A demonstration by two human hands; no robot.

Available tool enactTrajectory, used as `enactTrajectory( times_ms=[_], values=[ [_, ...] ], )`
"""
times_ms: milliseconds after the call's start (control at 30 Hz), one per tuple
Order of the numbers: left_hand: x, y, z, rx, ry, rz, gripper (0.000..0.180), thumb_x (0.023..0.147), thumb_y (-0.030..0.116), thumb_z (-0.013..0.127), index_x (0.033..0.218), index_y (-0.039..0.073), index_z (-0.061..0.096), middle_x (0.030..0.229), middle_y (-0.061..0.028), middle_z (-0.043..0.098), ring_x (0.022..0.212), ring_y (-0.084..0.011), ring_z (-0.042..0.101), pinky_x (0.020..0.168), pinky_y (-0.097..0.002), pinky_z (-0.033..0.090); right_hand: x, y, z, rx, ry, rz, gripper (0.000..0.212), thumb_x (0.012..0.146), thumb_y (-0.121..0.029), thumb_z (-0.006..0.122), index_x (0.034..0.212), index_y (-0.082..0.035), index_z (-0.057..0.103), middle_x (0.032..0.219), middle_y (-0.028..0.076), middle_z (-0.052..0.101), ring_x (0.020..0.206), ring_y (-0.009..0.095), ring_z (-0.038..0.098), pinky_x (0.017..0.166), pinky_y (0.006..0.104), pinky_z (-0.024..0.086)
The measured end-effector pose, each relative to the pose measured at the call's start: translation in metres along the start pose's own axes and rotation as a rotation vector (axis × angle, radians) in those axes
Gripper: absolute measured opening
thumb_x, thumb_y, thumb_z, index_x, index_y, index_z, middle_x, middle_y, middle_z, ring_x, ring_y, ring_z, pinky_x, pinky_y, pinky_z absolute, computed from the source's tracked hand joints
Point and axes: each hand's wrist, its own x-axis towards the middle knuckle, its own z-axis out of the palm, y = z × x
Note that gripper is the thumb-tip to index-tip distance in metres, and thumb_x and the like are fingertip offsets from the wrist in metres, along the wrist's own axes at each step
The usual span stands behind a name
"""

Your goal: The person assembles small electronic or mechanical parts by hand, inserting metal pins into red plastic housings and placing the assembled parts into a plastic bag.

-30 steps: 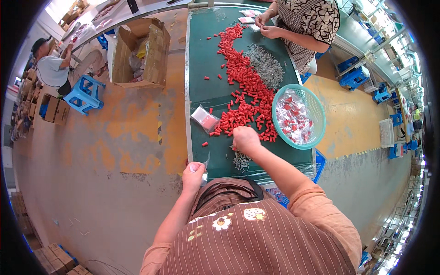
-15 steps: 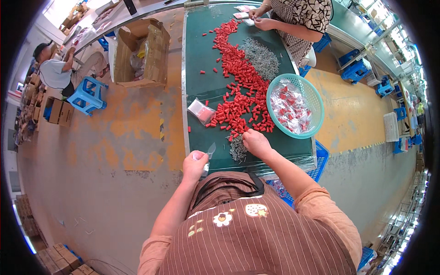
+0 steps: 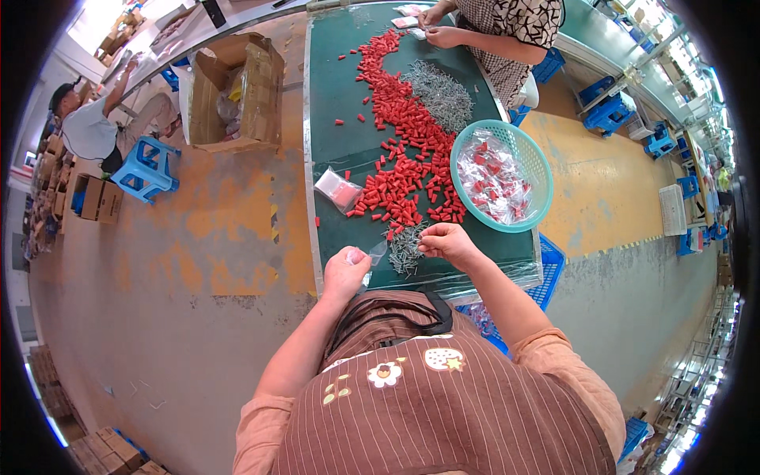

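A small clear plastic bag (image 3: pixel 378 252) sticks out of my left hand (image 3: pixel 345 274), which is closed around it at the table's near edge. My right hand (image 3: pixel 450 244) has its thumb and fingers pinched together beside a small pile of grey screws (image 3: pixel 405 253). Whatever is between those fingertips is too small to make out. Just beyond spreads a long heap of red tapered plastic plugs (image 3: pixel 408 186). A packet of clear bags (image 3: pixel 339 190) lies to the left of the plugs. To their right, a turquoise basket (image 3: pixel 543 202) holds filled clear bags with red pieces inside.
A larger screw pile (image 3: pixel 443 95) lies farther up the green table (image 3: pixel 340 95). Across it, another person's hands (image 3: pixel 438 28) work near more packets. A blue crate (image 3: pixel 554 265) stands below the right edge. Leftward are a cardboard box (image 3: pixel 261 95) and a blue stool (image 3: pixel 148 170).
My left hand with the bag has moved up and right, closer to the small screw pile. My right fingers have drawn back slightly from the plugs. The seated person has raised an arm.
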Motion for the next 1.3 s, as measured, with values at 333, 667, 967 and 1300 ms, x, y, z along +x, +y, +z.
enactTrajectory(
  times_ms=[333, 667, 967, 1300],
  values=[
    [0.008, 0.003, 0.004, 0.065, -0.031, 0.044, 0.012, 0.076, 0.014, 0.069, 0.076, 0.004, 0.062, 0.066, 0.0014, 0.058, 0.061, -0.0065, 0.050, 0.057, -0.0252, 0.042, 0.009, 0.006, -0.010, -0.157, 0.034, -0.042, 0.017, 0.079, -0.009, 0.064, 0.092, 0.002, 0.062, 0.084, 0.006, 0.063, 0.073, 0.012, 0.061, 0.066, 0.0271, 0.050],
    [0.004, 0.005, 0.001, 0.049, -0.044, -0.013, 0.011, 0.077, 0.014, 0.067, 0.078, 0.004, 0.062, 0.067, 0.0021, 0.057, 0.061, -0.0061, 0.049, 0.057, -0.0247, 0.042, 0.009, 0.031, 0.002, -1.125, 0.349, -0.587, 0.015, 0.076, -0.011, 0.061, 0.088, -0.003, 0.062, 0.092, 0.015, 0.057, 0.085, 0.035, 0.058, 0.072, 0.0423, 0.049],
    [0.004, 0.003, 0.003, 0.048, -0.055, -0.034, 0.012, 0.078, 0.014, 0.067, 0.078, 0.003, 0.062, 0.067, 0.0023, 0.057, 0.061, -0.0055, 0.049, 0.057, -0.0242, 0.041, 0.012, 0.029, -0.003, -1.225, 0.373, -0.515, 0.008, 0.077, -0.010, 0.055, 0.079, -0.003, 0.059, 0.081, 0.017, 0.056, 0.078, 0.036, 0.058, 0.071, 0.0455, 0.048],
    [0.004, -0.002, 0.005, 0.046, -0.043, -0.005, 0.011, 0.077, 0.013, 0.067, 0.077, 0.003, 0.062, 0.066, 0.0015, 0.057, 0.061, -0.0063, 0.050, 0.057, -0.0248, 0.042, 0.016, 0.031, -0.014, -0.980, 0.333, -0.432, 0.013, 0.076, -0.012, 0.059, 0.084, -0.003, 0.063, 0.078, 0.014, 0.062, 0.072, 0.028, 0.061, 0.066, 0.0387, 0.050]
  ],
)
